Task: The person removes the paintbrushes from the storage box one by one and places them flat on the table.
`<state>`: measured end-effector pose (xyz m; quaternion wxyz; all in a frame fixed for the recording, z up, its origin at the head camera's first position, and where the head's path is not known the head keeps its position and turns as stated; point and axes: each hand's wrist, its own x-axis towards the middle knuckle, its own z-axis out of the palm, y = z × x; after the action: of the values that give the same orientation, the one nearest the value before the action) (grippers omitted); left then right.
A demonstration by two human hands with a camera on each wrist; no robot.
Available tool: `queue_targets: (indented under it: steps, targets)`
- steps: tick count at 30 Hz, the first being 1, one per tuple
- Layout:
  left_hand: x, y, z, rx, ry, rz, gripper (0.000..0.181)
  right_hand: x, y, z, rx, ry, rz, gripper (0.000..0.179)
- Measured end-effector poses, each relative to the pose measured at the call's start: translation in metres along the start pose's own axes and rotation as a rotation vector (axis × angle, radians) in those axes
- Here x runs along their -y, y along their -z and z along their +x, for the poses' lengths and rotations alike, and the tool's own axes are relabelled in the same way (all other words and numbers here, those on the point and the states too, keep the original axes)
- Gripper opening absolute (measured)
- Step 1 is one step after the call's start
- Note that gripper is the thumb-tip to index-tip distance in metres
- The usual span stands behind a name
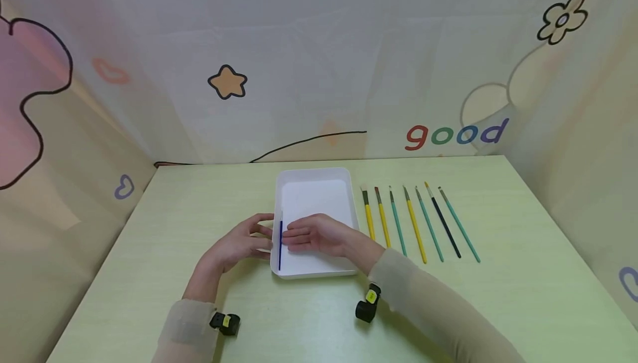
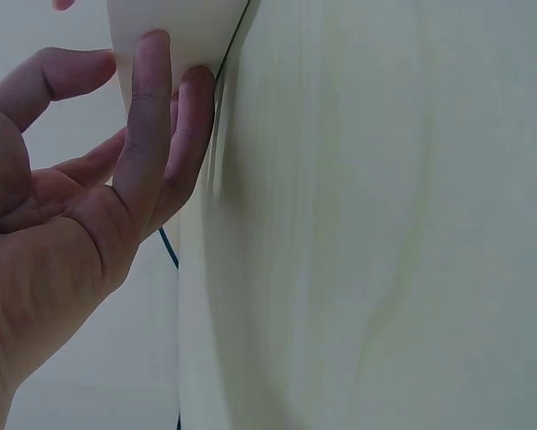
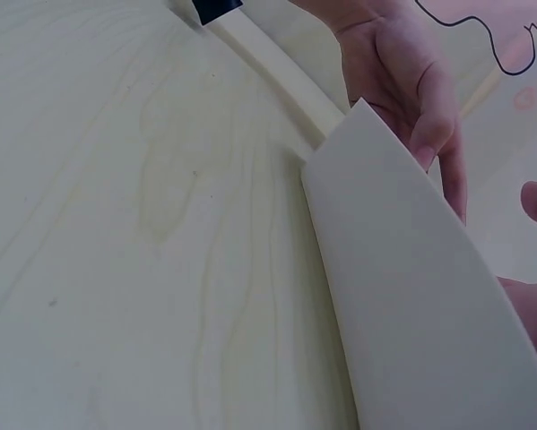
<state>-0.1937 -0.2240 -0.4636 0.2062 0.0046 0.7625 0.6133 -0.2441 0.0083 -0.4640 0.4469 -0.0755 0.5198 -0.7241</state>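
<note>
A white rectangular tray (image 1: 318, 194) lies on the table, its long side running away from me. Inside it, a thin dark blue paintbrush (image 1: 280, 259) lies along the left wall. My left hand (image 1: 243, 243) is at the outer left side, its spread, bent fingers (image 2: 150, 98) touching the tray's wall in the left wrist view. Over the tray reaches my right hand (image 1: 321, 235), extended fingertips right at the brush's handle. In the right wrist view the tray's near wall (image 3: 411, 278) fills the foreground and partly hides both hands.
Right of the tray, several paintbrushes lie in a spaced row: yellow-handled ones (image 1: 415, 224), teal ones (image 1: 459, 225) and a black one (image 1: 445, 226). The right forearm passes close in front of them. A patterned cloth backdrop (image 1: 309, 86) rises behind the pale wooden table (image 1: 299, 318).
</note>
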Motion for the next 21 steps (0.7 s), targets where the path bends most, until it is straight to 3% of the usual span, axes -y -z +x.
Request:
queue_targets:
  steps: [8,14,21]
  targets:
    - [0.0,0.0,0.0,-0.012,0.0,0.003,0.072,-0.002,-0.002,0.002,-0.013,-0.004,-0.011,0.05]
    - [-0.003,-0.002,0.0,-0.019,-0.001,0.005,0.071,-0.004,-0.002,0.006,-0.071,0.001,-0.018,0.046]
    - [-0.001,-0.003,-0.001,-0.021,-0.006,0.017,0.071,-0.007,-0.007,0.011,-0.15,0.034,-0.131,0.036]
